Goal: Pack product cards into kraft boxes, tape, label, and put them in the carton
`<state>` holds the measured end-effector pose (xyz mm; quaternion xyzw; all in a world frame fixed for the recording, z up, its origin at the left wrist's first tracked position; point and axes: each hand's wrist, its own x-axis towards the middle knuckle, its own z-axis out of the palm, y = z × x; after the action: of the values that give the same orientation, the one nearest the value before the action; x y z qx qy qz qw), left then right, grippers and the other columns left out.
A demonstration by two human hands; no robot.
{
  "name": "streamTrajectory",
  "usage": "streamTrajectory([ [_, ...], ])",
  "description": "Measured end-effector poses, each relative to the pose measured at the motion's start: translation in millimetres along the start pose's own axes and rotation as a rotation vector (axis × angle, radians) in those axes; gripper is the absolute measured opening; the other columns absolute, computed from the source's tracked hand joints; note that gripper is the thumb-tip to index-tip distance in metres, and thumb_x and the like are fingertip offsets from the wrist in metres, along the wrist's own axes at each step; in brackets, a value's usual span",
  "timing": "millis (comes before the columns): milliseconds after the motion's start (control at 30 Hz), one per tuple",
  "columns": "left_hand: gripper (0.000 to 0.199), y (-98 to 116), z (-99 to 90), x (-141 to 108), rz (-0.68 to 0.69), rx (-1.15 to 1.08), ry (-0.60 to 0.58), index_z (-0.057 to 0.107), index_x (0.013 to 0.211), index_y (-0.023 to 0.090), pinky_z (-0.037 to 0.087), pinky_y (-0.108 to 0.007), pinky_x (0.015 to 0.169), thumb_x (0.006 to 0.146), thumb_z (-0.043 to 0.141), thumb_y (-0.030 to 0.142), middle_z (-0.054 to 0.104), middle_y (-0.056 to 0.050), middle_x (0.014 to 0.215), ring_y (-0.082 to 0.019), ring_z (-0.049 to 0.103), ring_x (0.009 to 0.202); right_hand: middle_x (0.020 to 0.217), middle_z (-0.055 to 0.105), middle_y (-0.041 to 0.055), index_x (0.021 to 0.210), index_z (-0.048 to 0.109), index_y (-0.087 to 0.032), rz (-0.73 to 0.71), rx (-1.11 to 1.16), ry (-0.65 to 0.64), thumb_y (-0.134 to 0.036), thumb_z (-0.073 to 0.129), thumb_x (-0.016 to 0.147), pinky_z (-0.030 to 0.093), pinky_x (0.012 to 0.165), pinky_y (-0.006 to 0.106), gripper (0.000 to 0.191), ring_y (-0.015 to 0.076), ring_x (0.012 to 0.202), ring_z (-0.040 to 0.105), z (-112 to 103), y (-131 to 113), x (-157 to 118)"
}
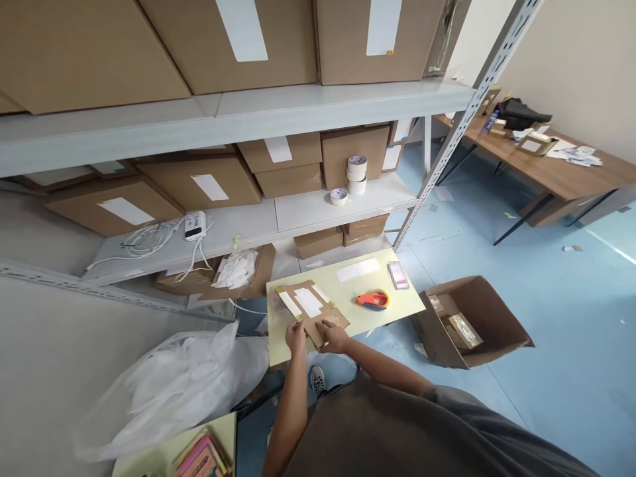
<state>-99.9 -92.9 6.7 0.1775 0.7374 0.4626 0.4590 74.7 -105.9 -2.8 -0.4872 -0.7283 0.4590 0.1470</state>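
One flat cardboard packet lies on the pale-yellow table, just ahead of you, its long axis slanting away leftward. Your left hand pinches its left edge; your right hand grips its near end, so neither is nearer.

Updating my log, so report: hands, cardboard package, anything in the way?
Left hand, right hand: at near end of cardboard package. White label up. Orange tape dispenser apart, to the right.
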Motion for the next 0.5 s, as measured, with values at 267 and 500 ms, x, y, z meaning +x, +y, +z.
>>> streamTrajectory([
  [267, 0.056, 34, 45.0, -5, 0.191, 0.001, -0.239, 0.064, 0.121, 0.018, 0.06, -0.04, 0.082, 0.078, 0.079, 0.05, 0.075, -0.013, 0.104, -0.026, 0.075, 0.091, 0.144, 0.066, 0.012, 0.151, 0.057, -0.026, 0.039, 0.135, 0.35, -0.016, 0.06, 0.076, 0.05, 0.109, 0.044, 0.076, 0.0322, 0.124, 0.066, -51, 8, -20],
  [500, 0.069, 86, 30.5, 65, 0.289, 0.214, -0.153, 0.064, 0.128, 0.02, 0.049, -0.042, 0.103, 0.063, 0.087, 0.026, 0.073, -0.015, 0.124, -0.032, 0.068, 0.119, 0.111, 0.08, 0.0083, 0.11, 0.079, -0.025, 0.074, 0.422, 0.474, -0.023, 0.054, 0.066, 0.052, 0.104, 0.048, 0.05, 0.032, 0.111, 0.071, -109, 39, -15],
])
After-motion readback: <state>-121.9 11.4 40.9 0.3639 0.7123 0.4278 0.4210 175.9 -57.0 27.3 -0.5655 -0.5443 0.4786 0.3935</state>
